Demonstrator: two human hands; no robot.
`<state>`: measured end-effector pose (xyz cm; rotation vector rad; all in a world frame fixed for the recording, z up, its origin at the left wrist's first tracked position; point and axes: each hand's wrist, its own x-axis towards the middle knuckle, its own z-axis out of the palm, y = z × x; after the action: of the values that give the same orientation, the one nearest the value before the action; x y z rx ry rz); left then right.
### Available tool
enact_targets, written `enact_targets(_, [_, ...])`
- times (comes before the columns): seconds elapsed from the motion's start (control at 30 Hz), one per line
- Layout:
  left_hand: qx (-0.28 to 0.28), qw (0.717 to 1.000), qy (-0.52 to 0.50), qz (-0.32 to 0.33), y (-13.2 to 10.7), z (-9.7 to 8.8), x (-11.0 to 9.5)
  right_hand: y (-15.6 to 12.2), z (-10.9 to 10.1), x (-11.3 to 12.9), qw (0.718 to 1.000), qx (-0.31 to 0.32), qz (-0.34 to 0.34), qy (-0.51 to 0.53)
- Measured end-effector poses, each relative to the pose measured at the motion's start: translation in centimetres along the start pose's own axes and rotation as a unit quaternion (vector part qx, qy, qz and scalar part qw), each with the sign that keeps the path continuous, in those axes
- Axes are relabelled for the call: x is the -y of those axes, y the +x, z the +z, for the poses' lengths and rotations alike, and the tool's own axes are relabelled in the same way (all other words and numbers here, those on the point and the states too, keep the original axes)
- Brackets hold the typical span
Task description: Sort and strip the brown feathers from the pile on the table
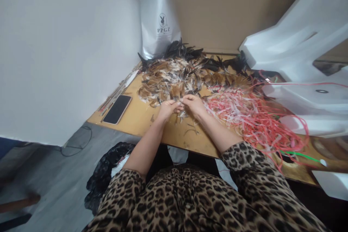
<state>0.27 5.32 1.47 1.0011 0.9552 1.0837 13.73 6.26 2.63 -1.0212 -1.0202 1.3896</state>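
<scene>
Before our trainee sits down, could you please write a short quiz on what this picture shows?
1. True or false: the left hand and the right hand are wide apart, away from the feathers.
2. Multiple choice: where do the red and white strips lie? (a) left of the hands; (b) right of the hands; (c) inside the bag.
3. Open: which device lies on the table to the left of the hands?

Key:
1. False; they meet at the near side of the feathers.
2. b
3. A phone.
</scene>
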Motion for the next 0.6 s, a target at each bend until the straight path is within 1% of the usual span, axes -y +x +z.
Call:
enact_targets(0.17, [0.000,0.999,-0.027,-0.019,-0.1,0.1,-0.1,0.0,0.1,-0.4,0.998,0.010,0.031,0.048])
enact_targets(0.27, [0.011,0.999,-0.027,-0.015,-0.1,0.0,-0.1,0.0,0.1,-0.4,0.998,0.016,0.044,0.048])
enact_targets(0.33, [0.012,1.000,-0.016,-0.008,-0.1,-0.1,-0.1,-0.1,0.1,-0.3,0.998,0.020,0.040,0.036])
enact_targets(0.43, [0.007,1.000,0.003,0.000,-0.1,-0.1,0.0,-0.2,0.0,0.0,0.999,0.030,0.028,0.013])
enact_targets(0.5, [0.003,1.000,-0.003,0.003,0.0,-0.3,0.0,-0.1,-0.2,0.5,0.999,0.039,0.010,-0.018])
enact_targets(0.6, [-0.015,0.999,-0.035,0.013,0.3,-0.6,-0.1,0.0,-1.0,1.6,0.990,0.050,-0.029,-0.126])
